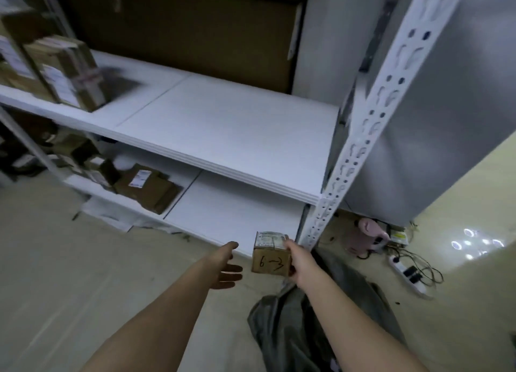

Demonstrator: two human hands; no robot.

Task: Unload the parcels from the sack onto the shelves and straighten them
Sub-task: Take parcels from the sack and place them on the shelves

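Note:
My right hand point(298, 262) grips a small brown cardboard parcel point(270, 256) marked "6-3", with a white label on its top, held just in front of the lower shelf's point(237, 212) front edge. My left hand point(226, 265) hovers open a little to the left of the parcel, fingers spread, touching nothing. The grey sack point(312, 324) lies crumpled on the floor below my right forearm. The upper white shelf point(231, 126) is bare on its right half.
Taped cardboard boxes point(67, 73) stand at the upper shelf's left end. More boxes point(145, 187) lie on the lower shelf's left part. A white perforated upright point(371, 126) is at the right. A pink appliance point(368, 232), power strip point(407, 274) and cables lie on the floor beyond it.

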